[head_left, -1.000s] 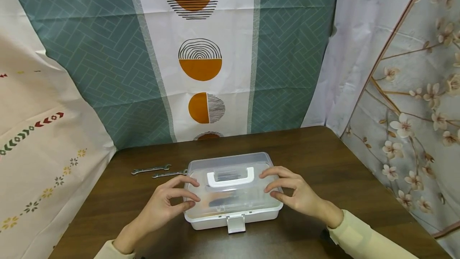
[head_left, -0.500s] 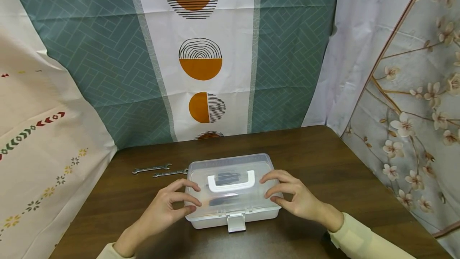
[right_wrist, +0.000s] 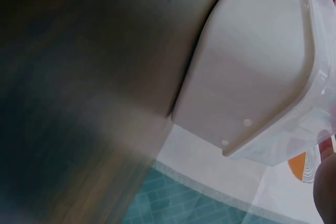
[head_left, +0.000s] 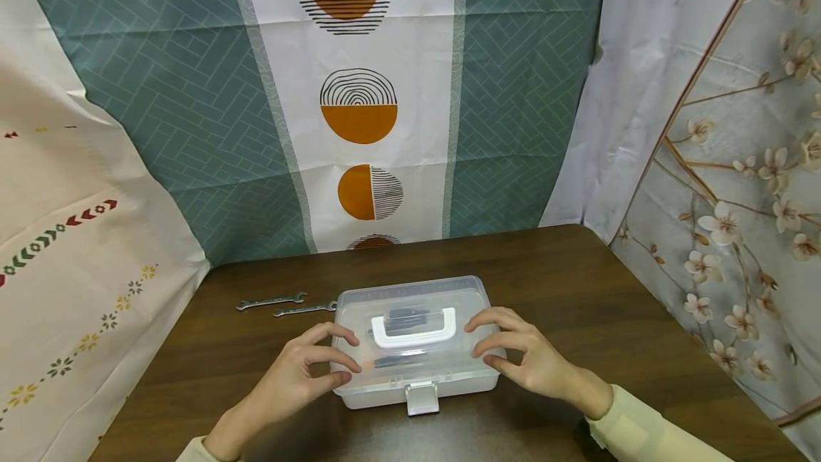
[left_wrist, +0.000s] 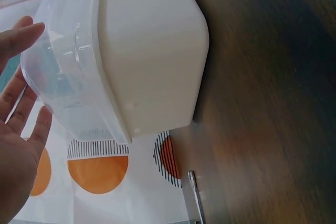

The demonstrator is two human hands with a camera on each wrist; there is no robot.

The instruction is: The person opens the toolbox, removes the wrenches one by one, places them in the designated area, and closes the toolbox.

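Note:
A white toolbox with a clear lid and white handle stands on the table. Its front latch sticks outward. Dark, blurred shapes show through the lid. My left hand has its loosely bent fingertips at the lid's left side. At the right side, the fingertips of my right hand are likewise spread on or just over the lid. In the left wrist view my left hand is beside the clear lid, above the white base.
Two open-ended wrenches, one farther back and one nearer, lie left of the toolbox. The nearer one's end meets the box's outline. The brown table has patterned cloths hanging behind and at both sides.
The lid and its handle have come down slightly toward the front, and both hands have sunk a little with them. The base and the wrenches have stayed in place.

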